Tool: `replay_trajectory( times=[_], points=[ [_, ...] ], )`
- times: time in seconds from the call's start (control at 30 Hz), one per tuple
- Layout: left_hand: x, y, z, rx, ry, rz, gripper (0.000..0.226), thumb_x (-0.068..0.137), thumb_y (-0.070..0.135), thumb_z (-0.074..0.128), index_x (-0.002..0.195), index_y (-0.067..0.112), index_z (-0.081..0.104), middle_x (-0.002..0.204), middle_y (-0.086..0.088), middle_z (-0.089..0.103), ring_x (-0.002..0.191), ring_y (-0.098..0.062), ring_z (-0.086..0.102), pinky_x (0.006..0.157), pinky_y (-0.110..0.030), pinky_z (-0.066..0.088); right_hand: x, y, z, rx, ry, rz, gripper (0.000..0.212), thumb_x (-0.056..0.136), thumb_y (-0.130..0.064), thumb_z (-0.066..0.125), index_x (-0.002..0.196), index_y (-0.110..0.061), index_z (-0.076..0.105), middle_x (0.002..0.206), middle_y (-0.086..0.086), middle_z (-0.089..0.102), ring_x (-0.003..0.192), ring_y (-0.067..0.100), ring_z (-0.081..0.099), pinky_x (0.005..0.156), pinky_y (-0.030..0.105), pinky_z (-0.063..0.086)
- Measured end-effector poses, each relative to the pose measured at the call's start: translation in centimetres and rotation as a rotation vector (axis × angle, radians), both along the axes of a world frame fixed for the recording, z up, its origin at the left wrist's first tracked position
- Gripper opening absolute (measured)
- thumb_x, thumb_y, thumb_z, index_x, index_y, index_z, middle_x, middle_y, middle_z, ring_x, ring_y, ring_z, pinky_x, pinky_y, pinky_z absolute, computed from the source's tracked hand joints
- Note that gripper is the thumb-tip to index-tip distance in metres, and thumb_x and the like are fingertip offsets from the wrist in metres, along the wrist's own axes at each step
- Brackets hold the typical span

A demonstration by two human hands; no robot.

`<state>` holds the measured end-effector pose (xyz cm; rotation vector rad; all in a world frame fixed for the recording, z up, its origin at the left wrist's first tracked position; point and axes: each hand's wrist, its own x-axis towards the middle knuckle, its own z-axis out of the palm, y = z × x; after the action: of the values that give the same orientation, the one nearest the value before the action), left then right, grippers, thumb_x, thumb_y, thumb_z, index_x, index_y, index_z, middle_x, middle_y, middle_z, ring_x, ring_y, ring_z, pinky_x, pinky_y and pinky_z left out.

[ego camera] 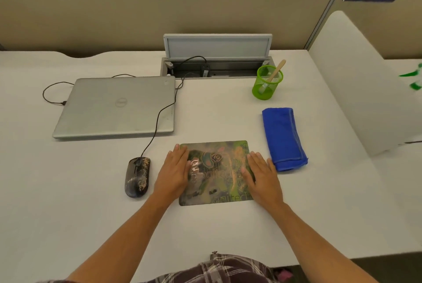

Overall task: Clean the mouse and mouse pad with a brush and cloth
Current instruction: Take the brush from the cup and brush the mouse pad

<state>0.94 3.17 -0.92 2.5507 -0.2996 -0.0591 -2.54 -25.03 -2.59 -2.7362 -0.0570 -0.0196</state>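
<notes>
Now both hands lie flat, fingers straight, holding nothing: left hand (174,168) and right hand (262,174) press the mouse pad (217,173) on the table (217,232); it looks thin, light and bendable (probably slippery on top); lift it by an edge.

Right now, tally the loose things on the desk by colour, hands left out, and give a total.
Green: 2, the mesh cup and the mouse pad
Blue: 1, the folded cloth
Silver: 1, the closed laptop
Dark: 1, the mouse
Wood: 1, the brush standing in the cup
Total: 6
</notes>
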Motion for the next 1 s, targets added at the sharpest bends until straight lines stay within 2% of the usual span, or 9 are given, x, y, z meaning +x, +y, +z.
replay_trajectory(
  times=[0.13, 0.27, 0.47, 0.7, 0.87, 0.93, 1.0],
  points=[
    [0.2, 0.4, -1.0, 0.037, -0.018, 0.002, 0.048, 0.105, 0.025, 0.029, 0.151, 0.01, 0.028, 0.159, -0.005, 0.024, 0.148, -0.016, 0.01, 0.118, -0.025, -0.006, 0.4, -0.2, 0.4, 0.044, 0.006, -0.006, 0.07, 0.098, -0.06, 0.018, 0.148, -0.014, 0.035, 0.154, 0.002, 0.036, 0.146, 0.013, 0.022, 0.119, 0.031, 0.003],
    [0.4, 0.5, -1.5, 0.049, -0.028, -0.008, 0.047, 0.105, 0.021, 0.029, 0.151, 0.011, 0.028, 0.159, -0.004, 0.024, 0.147, -0.01, 0.007, 0.118, -0.023, -0.007, 1.7, -0.1, 1.8, 0.185, -0.047, -0.093, 0.058, 0.099, -0.049, 0.037, 0.142, -0.011, 0.045, 0.148, 0.006, 0.045, 0.14, 0.018, 0.034, 0.113, 0.028, 0.022],
    [0.4, 0.6, -1.9, 0.064, -0.046, -0.022, 0.047, 0.105, 0.019, 0.03, 0.151, 0.01, 0.029, 0.158, -0.003, 0.025, 0.145, -0.004, 0.004, 0.118, -0.021, -0.008, 8.0, -1.8, 6.0, 0.343, -0.219, -0.254, 0.041, 0.097, -0.035, 0.054, 0.128, -0.008, 0.059, 0.13, 0.01, 0.06, 0.123, 0.024, 0.051, 0.103, 0.032, 0.038],
    [0.3, 0.6, -1.9, 0.08, -0.036, -0.026, 0.053, 0.101, 0.028, 0.023, 0.151, 0.01, 0.028, 0.158, -0.002, 0.023, 0.147, -0.008, 0.005, 0.119, -0.023, -0.005, 18.1, -6.9, 9.9, 0.605, -0.261, -0.568, 0.038, 0.096, -0.04, 0.052, 0.118, -0.012, 0.064, 0.116, 0.003, 0.066, 0.107, 0.016, 0.06, 0.086, 0.023, 0.046],
    [0.4, 0.7, -1.8, 0.085, -0.041, -0.031, 0.049, 0.102, 0.015, 0.032, 0.15, 0.009, 0.029, 0.158, -0.001, 0.021, 0.149, -0.012, 0.005, 0.12, -0.029, -0.002, 25.5, -10.0, 10.7, 0.616, -0.21, -0.683, 0.046, 0.091, -0.046, 0.057, 0.116, -0.008, 0.065, 0.115, 0.008, 0.067, 0.102, 0.021, 0.061, 0.093, 0.035, 0.05],
    [0.4, 0.6, -1.7, 0.077, -0.035, -0.023, 0.049, 0.102, 0.011, 0.035, 0.15, 0.01, 0.027, 0.158, 0.002, 0.018, 0.149, -0.011, 0.004, 0.12, -0.029, -0.002, 27.7, -10.9, 10.8, 0.639, -0.155, -0.714, 0.051, 0.087, -0.048, 0.061, 0.117, -0.007, 0.065, 0.119, 0.008, 0.066, 0.1, 0.021, 0.059, 0.094, 0.033, 0.049],
    [0.4, 0.5, -1.5, 0.064, -0.029, -0.018, 0.049, 0.103, 0.011, 0.035, 0.151, 0.012, 0.024, 0.157, 0.006, 0.015, 0.148, -0.009, 0.003, 0.12, -0.028, -0.003, 29.5, -11.3, 10.9, 0.655, -0.104, -0.718, 0.056, 0.084, -0.05, 0.065, 0.121, -0.008, 0.063, 0.125, 0.006, 0.064, 0.107, 0.021, 0.058, 0.092, 0.029, 0.046]
  ],
)
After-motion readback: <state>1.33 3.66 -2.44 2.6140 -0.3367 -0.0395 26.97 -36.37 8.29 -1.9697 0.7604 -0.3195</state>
